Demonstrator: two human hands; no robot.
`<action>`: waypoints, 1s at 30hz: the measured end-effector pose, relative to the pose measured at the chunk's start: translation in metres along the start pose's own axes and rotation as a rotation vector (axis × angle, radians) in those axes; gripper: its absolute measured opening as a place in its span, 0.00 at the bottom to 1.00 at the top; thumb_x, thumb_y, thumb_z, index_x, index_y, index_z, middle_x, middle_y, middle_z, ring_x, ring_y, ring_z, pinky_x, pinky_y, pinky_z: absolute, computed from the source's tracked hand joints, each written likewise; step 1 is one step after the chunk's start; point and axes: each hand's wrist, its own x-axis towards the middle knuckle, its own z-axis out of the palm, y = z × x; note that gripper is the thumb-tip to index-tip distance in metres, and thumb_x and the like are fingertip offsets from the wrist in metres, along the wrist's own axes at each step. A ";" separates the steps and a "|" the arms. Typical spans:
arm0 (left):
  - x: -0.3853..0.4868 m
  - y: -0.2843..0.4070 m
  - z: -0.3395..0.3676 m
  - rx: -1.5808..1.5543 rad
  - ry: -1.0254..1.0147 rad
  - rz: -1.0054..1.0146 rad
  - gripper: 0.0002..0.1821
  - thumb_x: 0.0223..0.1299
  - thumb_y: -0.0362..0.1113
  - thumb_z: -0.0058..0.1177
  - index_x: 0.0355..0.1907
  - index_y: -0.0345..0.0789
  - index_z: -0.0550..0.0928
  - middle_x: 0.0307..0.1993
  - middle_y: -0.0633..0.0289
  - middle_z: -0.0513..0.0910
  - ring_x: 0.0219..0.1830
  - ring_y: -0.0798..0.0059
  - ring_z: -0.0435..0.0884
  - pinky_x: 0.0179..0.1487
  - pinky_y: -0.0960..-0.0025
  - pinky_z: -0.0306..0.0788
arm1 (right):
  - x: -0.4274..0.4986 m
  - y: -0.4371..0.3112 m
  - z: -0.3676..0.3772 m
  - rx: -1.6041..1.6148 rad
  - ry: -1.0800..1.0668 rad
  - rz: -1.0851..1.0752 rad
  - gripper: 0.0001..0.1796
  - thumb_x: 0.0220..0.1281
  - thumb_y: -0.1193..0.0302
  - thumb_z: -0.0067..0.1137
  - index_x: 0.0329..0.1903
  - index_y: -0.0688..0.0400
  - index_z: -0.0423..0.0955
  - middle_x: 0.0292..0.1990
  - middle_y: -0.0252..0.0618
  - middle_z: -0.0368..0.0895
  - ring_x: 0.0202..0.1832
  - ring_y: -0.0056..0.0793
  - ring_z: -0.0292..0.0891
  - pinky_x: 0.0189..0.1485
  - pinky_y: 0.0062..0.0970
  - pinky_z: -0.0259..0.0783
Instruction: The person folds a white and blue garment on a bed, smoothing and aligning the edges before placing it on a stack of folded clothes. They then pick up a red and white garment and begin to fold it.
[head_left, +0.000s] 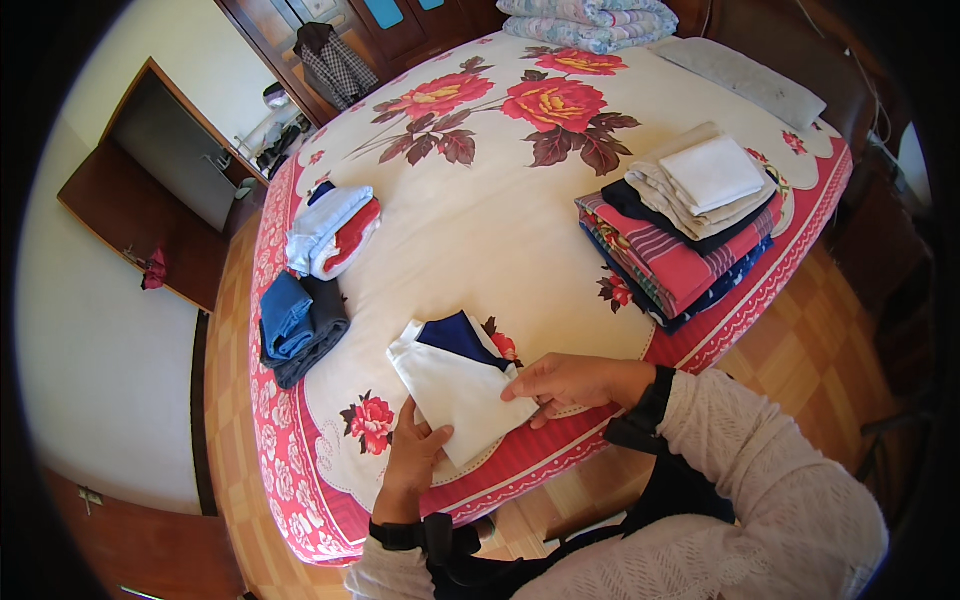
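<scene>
A white garment with a navy blue panel (469, 397), folded partway, lies at the near edge of the bed. My left hand (414, 450) grips its lower left edge, with the thumb on top of the cloth. My right hand (562, 382) pinches its right edge between thumb and fingers. Left of it rest folded blue jeans (286, 311) on dark grey trousers (322, 330). Beyond them is a small pile with a light blue garment (330, 221) and a red and white one (352, 238).
On the right of the bedspread (450, 247) stands a stack of folded cloths, with a white one (712, 172) above a pink plaid one (675, 247). A grey pillow (742, 79) and a folded quilt (592, 22) lie at the far side. A wooden door (142, 210) stands left.
</scene>
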 end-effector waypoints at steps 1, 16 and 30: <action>0.000 0.000 -0.002 0.025 -0.018 0.006 0.46 0.64 0.17 0.53 0.81 0.33 0.47 0.60 0.43 0.80 0.59 0.58 0.84 0.58 0.59 0.82 | -0.001 -0.001 0.001 -0.020 -0.041 0.021 0.24 0.77 0.60 0.57 0.62 0.66 0.76 0.59 0.44 0.80 0.52 0.33 0.82 0.54 0.31 0.81; -0.004 -0.007 -0.021 -0.013 -0.161 0.056 0.48 0.67 0.25 0.56 0.82 0.36 0.44 0.51 0.51 0.86 0.46 0.71 0.87 0.42 0.72 0.81 | 0.015 -0.042 -0.011 -0.421 -0.029 -0.097 0.27 0.79 0.61 0.55 0.76 0.49 0.67 0.47 0.30 0.75 0.54 0.23 0.76 0.56 0.28 0.78; -0.016 -0.006 -0.025 0.119 -0.178 0.083 0.50 0.66 0.21 0.56 0.83 0.42 0.44 0.48 0.49 0.86 0.43 0.74 0.86 0.42 0.72 0.82 | 0.032 -0.009 -0.002 -0.422 0.128 -0.294 0.26 0.74 0.75 0.60 0.72 0.59 0.68 0.52 0.31 0.75 0.52 0.17 0.74 0.56 0.21 0.72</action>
